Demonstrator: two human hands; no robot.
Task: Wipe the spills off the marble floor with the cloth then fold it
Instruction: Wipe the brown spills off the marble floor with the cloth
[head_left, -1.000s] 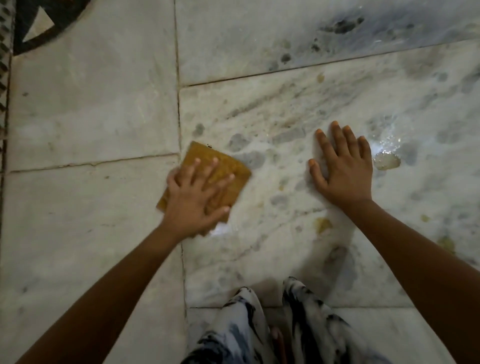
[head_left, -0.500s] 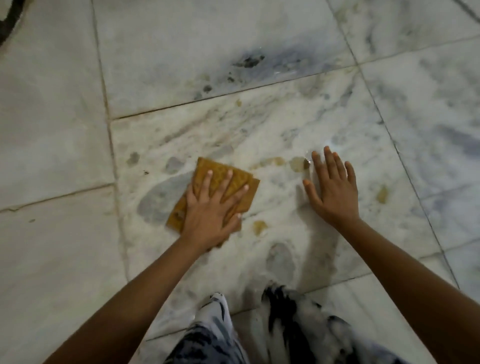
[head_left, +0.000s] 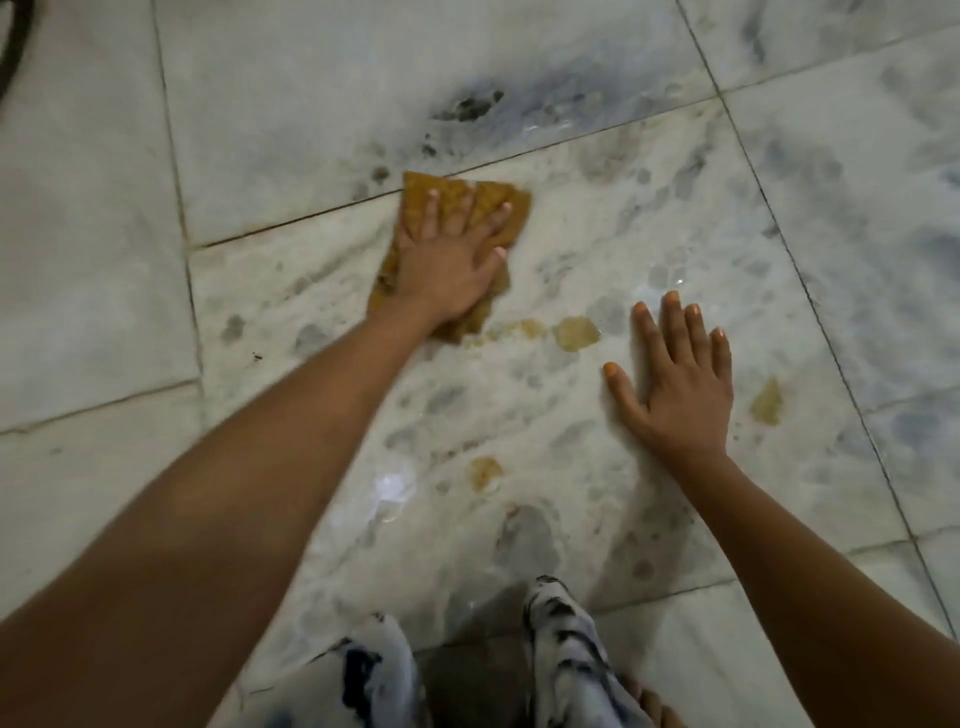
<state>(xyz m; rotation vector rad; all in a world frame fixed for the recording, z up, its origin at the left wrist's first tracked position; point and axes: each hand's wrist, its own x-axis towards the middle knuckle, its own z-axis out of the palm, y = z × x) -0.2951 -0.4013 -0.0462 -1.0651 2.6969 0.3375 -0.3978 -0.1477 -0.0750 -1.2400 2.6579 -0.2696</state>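
The left hand (head_left: 447, 260) lies flat with fingers spread, pressing the mustard-brown cloth (head_left: 457, 208) against the marble floor (head_left: 649, 208), the cloth's far edge just over a tile seam. Near the cloth, toward the person, sit yellowish spills (head_left: 574, 332), one touching its near corner. Beyond those spills from the cloth, the right hand (head_left: 680, 384) rests open and empty, palm down on the floor, with another spill (head_left: 768, 401) on its far side.
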